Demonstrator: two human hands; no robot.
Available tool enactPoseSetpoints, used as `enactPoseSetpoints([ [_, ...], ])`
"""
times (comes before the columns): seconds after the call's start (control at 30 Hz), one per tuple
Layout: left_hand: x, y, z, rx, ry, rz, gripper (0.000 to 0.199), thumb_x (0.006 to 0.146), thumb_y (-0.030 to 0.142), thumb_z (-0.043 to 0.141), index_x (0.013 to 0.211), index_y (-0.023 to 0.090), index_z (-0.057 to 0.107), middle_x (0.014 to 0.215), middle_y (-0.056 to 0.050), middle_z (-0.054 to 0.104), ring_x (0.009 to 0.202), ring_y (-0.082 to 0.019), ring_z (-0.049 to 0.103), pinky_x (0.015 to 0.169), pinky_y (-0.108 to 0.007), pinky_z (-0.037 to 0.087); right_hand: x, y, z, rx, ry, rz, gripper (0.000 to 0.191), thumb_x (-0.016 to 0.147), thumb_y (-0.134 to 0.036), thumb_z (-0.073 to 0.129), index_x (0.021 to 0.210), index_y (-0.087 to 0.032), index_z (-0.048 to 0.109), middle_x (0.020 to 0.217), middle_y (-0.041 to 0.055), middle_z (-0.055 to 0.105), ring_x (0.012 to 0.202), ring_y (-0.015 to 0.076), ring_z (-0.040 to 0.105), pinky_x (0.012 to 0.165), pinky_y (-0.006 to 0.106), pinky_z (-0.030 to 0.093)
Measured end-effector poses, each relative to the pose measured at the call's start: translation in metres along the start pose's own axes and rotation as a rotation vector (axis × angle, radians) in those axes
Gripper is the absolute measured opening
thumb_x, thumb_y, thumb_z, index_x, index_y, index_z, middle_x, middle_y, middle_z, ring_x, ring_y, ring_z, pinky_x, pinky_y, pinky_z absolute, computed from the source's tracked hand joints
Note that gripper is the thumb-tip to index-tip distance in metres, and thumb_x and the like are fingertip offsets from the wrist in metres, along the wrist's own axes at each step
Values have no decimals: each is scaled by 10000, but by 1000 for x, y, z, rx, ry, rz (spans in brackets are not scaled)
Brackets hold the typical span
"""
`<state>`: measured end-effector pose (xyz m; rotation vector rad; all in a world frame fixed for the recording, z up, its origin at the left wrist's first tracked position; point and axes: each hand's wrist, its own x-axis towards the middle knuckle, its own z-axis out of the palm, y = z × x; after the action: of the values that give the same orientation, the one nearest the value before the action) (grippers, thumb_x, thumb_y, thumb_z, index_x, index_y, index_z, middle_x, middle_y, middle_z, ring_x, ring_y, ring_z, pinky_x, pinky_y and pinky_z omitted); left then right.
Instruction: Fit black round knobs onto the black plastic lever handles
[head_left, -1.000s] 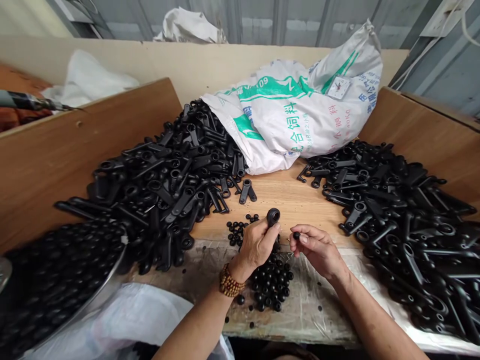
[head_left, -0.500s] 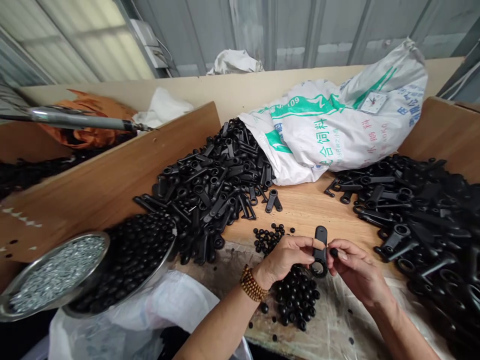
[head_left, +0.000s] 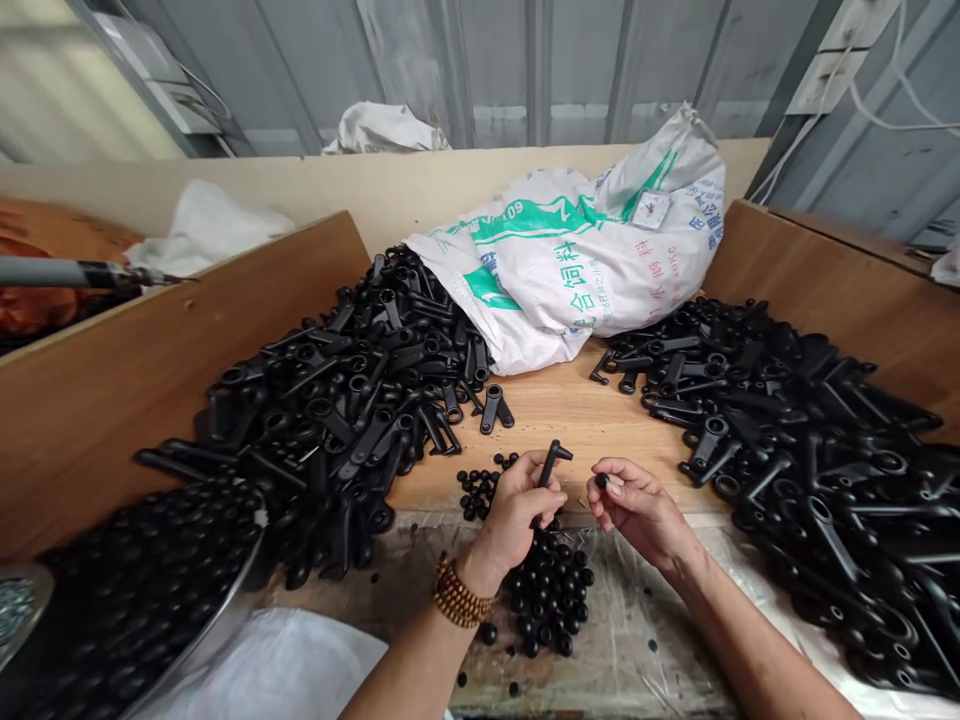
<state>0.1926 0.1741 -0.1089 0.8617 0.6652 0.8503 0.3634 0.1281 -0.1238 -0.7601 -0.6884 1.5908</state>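
My left hand, with a beaded bracelet on its wrist, grips a black crank handle. The handle stands edge-on with its short peg pointing right. Facing it across a small gap, my right hand pinches a small round black cap between thumb and fingertips. Under my left hand is a heap of round black knobs. Smaller black caps lie just behind that hand, partly covered by it.
Black crank handles are piled at left and right. A white printed sack lies at the back between wooden partitions. At lower left are a bowl of black knobs and a bowl of metal pieces. A power screwdriver hangs far left.
The crank handle has been turned from face-on to edge-on, with its peg now showing. My right hand has drawn slightly away from it with the cap. The view has swung right.
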Motion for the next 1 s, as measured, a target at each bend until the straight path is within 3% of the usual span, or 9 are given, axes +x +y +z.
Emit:
enactPoseSetpoints([
  [0.1,-3,-4,7,77,-48,27,263,619,98,619,867,144,546,582,71,477,400,-14,347,388,-162,251,0,4,2,16,-21,23,211,734,-248,686,921,-166,635,725,51,652,582,121,591,468,199,448],
  [0.23,-4,-6,17,87,-180,98,170,682,91,568,833,137,504,677,17,550,553,-111,561,549,-257,458,0,7,4,24,-32,39,194,755,-267,667,910,-154,632,694,51,653,571,125,600,449,192,455],
  [0.3,-4,-6,19,115,-209,121,142,722,95,542,839,145,479,699,11,550,594,-147,600,619,-320,491,1,8,4,28,-23,47,194,751,-273,672,895,-148,635,675,50,653,551,123,599,431,185,453],
  [0.53,-4,-9,15,383,-192,162,29,815,135,467,820,155,486,716,11,541,624,-128,601,648,-276,469,2,7,5,3,14,58,183,742,-277,680,859,-139,653,641,47,654,524,117,590,421,182,454],
  [0.87,-4,-9,16,722,-122,259,108,821,126,422,815,190,509,706,12,588,661,-121,571,674,-234,420,2,11,0,-32,61,16,201,749,-311,670,837,-130,671,577,42,637,477,123,565,392,197,439],
  [1.0,-3,-18,12,832,-63,309,204,794,106,435,930,211,545,725,0,603,676,-144,565,674,-240,409,2,12,2,-34,89,0,205,732,-320,679,779,-121,669,520,32,613,429,109,526,363,187,415],
])
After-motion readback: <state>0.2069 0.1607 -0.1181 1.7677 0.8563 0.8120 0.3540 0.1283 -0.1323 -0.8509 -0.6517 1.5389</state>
